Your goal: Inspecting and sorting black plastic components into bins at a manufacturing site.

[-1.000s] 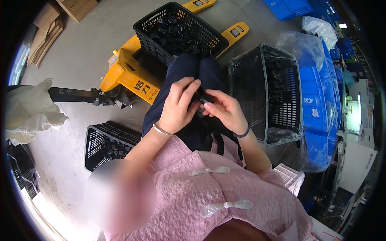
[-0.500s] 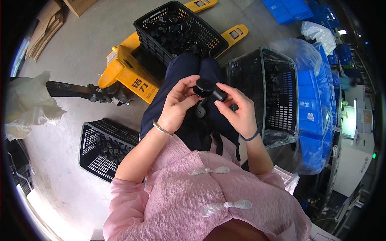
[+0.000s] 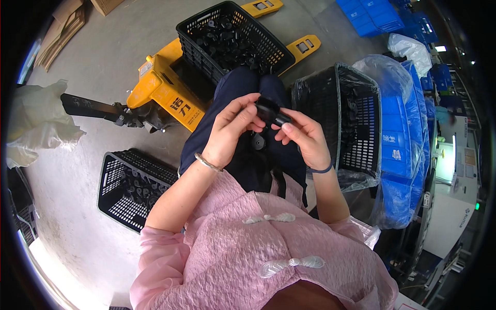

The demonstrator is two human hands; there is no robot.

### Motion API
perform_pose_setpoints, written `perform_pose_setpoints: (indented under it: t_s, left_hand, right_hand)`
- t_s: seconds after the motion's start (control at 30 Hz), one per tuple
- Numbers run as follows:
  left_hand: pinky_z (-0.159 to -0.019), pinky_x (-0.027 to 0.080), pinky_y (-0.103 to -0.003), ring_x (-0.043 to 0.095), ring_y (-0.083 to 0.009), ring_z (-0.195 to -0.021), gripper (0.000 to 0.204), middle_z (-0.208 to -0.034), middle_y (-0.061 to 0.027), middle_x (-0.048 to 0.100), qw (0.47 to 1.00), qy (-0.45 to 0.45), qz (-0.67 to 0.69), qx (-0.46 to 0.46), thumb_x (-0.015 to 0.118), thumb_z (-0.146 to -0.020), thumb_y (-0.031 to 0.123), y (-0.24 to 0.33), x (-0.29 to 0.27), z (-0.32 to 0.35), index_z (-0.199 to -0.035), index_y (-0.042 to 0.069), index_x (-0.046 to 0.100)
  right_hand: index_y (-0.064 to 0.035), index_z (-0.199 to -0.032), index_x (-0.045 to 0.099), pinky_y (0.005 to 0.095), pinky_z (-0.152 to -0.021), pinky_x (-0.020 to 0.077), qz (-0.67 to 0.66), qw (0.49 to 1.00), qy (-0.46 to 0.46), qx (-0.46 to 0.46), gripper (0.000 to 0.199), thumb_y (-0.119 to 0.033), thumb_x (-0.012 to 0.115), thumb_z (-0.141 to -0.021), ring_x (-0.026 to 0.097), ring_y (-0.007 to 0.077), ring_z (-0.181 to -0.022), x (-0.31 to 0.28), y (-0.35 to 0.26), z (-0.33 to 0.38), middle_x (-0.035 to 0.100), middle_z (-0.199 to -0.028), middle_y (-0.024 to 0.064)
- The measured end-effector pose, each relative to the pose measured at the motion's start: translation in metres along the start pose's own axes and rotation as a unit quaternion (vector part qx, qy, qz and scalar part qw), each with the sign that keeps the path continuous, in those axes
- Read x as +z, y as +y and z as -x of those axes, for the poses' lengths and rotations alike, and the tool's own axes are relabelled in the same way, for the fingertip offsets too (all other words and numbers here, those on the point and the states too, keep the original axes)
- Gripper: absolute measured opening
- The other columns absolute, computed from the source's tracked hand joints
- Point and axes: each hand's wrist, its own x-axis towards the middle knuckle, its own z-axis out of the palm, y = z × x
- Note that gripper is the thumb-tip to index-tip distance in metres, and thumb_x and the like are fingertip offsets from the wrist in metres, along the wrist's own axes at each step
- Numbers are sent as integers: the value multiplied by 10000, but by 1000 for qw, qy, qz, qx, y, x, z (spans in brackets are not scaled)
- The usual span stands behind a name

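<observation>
Above my lap, a black plastic part with a round disc and a short cylindrical stub is held between my two hands. My left hand pinches the disc end. On the other side, my right hand grips the stub between thumb and fingers. The disc is tilted, and fingers cover some of it. Just below the hands, a second black part with a rounded end and a small hole shows against my dark trousers; whether it rests there cannot be told.
Ahead, a black crate of black parts sits on a yellow pallet jack. A second black crate with parts stands left on the floor. To the right are a plastic-lined black crate and blue crates under clear film.
The held part has been turned, so its disc now shows tilted rather than broad side up. My left fingers have shifted around the disc, and my right fingers have closed further round the stub.
</observation>
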Motion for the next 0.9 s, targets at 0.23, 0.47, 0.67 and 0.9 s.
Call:
perform_pose_setpoints:
  t_s: [0.23,0.47,0.67,0.9]
  left_hand:
    - [-780,415,-208,524,-72,-858,405,-973,-22,535,991,-23,-128,43,554,-779,-46,-2,3,3,-1159,68,469]
    - [-859,421,-314,523,-248,-983,619,-1058,-131,513,825,-67,-458,324,564,-600,-156,0,5,3,-1173,31,423]
    - [-837,423,-322,530,-254,-959,637,-1058,-146,494,815,-31,-465,346,573,-599,-144,-9,4,-1,-1191,26,410]
    - [-718,456,-296,559,-230,-831,357,-906,-102,531,768,-19,-619,165,607,-648,-43,-20,-24,-2,-994,25,550]
  right_hand:
    - [-2,-1178,456,197,-701,439,11,998,10,-68,383,6,547,-806,555,96,-855,2,-5,-1,539,-985,54]
    - [-5,-1027,510,246,-776,454,103,980,29,-168,273,83,508,-768,560,148,-927,3,-5,0,545,-1077,105]
    - [-30,-900,544,287,-719,487,356,856,83,-366,291,146,508,-672,592,250,-893,1,-9,4,587,-1007,126]
    - [-41,-884,562,324,-783,459,503,750,263,-341,246,94,500,-688,566,266,-921,-53,-17,27,588,-986,121]
